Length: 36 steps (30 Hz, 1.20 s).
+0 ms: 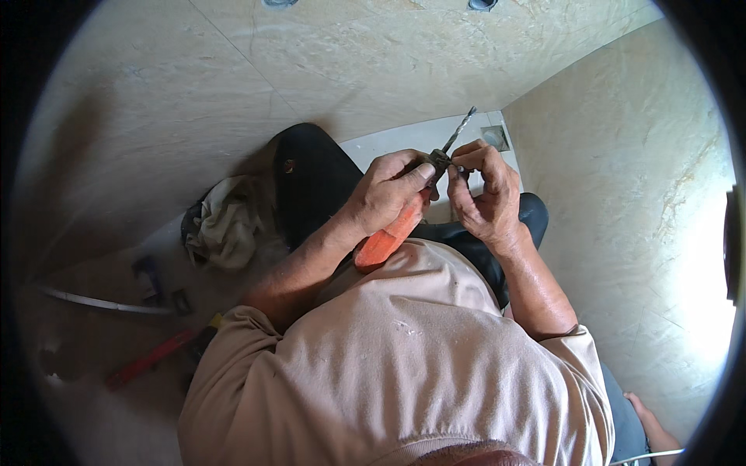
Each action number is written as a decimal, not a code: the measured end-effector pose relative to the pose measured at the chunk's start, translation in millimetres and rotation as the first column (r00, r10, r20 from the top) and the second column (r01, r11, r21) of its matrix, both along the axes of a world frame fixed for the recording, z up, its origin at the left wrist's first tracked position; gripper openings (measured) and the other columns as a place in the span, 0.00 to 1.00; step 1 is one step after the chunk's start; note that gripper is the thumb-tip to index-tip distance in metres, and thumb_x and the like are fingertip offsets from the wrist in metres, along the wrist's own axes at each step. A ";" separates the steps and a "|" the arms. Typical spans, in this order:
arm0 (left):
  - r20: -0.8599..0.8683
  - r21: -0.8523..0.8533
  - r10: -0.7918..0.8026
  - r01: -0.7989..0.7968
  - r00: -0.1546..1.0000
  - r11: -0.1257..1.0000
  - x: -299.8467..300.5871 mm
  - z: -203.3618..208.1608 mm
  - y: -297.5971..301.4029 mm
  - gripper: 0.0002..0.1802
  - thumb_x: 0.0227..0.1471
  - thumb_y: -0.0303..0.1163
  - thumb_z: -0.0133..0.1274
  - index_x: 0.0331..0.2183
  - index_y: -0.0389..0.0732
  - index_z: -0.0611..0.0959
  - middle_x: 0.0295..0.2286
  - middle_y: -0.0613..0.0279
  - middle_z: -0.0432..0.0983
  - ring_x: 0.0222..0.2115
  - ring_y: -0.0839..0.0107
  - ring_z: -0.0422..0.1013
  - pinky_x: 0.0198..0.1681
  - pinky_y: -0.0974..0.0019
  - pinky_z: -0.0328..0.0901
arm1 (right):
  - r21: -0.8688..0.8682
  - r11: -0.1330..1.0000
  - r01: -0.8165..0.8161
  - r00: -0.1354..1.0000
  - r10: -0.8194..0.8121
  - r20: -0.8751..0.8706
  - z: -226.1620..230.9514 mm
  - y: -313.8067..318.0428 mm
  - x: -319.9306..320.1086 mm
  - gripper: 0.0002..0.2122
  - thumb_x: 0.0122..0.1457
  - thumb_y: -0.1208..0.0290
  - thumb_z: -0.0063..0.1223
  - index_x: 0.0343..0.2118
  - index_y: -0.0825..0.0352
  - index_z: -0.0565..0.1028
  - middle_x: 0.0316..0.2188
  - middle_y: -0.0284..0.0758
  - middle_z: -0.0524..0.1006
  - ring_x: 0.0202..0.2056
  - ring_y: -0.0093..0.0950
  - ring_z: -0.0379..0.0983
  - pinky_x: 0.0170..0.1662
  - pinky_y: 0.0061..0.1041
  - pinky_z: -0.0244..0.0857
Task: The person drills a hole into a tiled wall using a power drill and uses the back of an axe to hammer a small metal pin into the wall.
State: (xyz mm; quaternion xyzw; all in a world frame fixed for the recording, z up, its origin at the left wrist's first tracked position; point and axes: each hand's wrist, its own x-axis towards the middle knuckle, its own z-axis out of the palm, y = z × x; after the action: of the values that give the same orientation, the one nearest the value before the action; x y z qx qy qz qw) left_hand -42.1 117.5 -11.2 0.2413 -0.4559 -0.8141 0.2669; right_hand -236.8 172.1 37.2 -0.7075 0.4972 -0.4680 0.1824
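An orange power drill (391, 235) rests against my lap, tilted up and to the right. My left hand (386, 191) is closed round its front end, with the thumb on the dark chuck (439, 161). From the chuck a long spiral drill bit (460, 130) points away from me toward the far corner. Beside the chuck, my right hand (488, 190) is closed in a pinch, its fingertips at the chuck's right side. A small dark piece (464, 172) shows between those fingers, too covered to name.
Marbled walls (388, 62) meet at a corner ahead. A square drain (494, 138) lies on the pale floor there. Crumpled cloth (225, 225), a red tool (149, 359) and a thin metal strip (105, 301) lie at left. A white cord (649, 457) runs at lower right.
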 end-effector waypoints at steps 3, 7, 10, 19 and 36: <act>0.078 -0.041 0.018 -0.015 0.997 0.999 -8.9 10.3 0.2 0.18 0.71 0.38 0.48 0.45 0.29 0.79 0.30 0.59 0.78 0.27 0.74 0.74 0.31 0.67 0.72 | -0.039 0.999 -0.034 0.993 0.029 -0.113 8.5 -2.2 -6.8 0.11 0.47 0.89 0.53 0.34 0.70 0.71 0.28 0.39 0.74 0.28 0.36 0.75 0.32 0.31 0.70; 0.085 -0.049 -0.007 0.011 0.996 0.999 -15.6 9.6 -3.6 0.18 0.70 0.39 0.49 0.44 0.30 0.79 0.30 0.59 0.79 0.27 0.75 0.73 0.30 0.69 0.70 | -0.024 0.992 -0.125 0.936 0.109 -0.336 22.5 -5.0 -18.1 0.13 0.45 0.88 0.57 0.34 0.68 0.72 0.29 0.39 0.74 0.32 0.38 0.74 0.35 0.36 0.70; 0.083 -0.041 -0.042 0.045 0.996 0.998 -20.6 1.7 -6.9 0.17 0.69 0.38 0.50 0.41 0.32 0.81 0.30 0.61 0.79 0.27 0.76 0.73 0.30 0.71 0.69 | 0.021 0.981 -0.193 0.731 0.158 -0.664 51.2 -10.6 -16.2 0.11 0.48 0.82 0.60 0.34 0.67 0.72 0.30 0.38 0.74 0.35 0.39 0.73 0.40 0.38 0.69; 0.090 0.082 0.060 -0.067 0.994 0.994 -33.3 -16.7 -10.8 0.20 0.70 0.42 0.50 0.35 0.37 0.86 0.29 0.62 0.82 0.29 0.76 0.74 0.37 0.69 0.69 | 0.173 0.923 -0.343 0.381 0.306 -0.872 45.8 -40.6 -31.0 0.12 0.55 0.72 0.56 0.43 0.61 0.75 0.31 0.34 0.77 0.38 0.36 0.78 0.46 0.36 0.72; 0.242 0.010 0.112 -0.118 0.964 0.993 -52.2 -24.2 -0.5 0.16 0.69 0.35 0.49 0.36 0.33 0.85 0.30 0.63 0.80 0.28 0.76 0.72 0.33 0.68 0.67 | -0.068 0.891 0.450 0.776 -0.427 -0.463 -13.7 11.7 16.7 0.07 0.51 0.81 0.55 0.32 0.67 0.70 0.27 0.46 0.76 0.32 0.50 0.73 0.36 0.47 0.67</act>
State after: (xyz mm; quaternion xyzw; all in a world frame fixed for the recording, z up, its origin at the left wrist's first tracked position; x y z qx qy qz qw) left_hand -94.3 117.0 -35.4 0.3676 -0.4602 -0.7674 0.2533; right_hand -220.1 183.9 23.5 -0.6589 0.6878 -0.3020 -0.0399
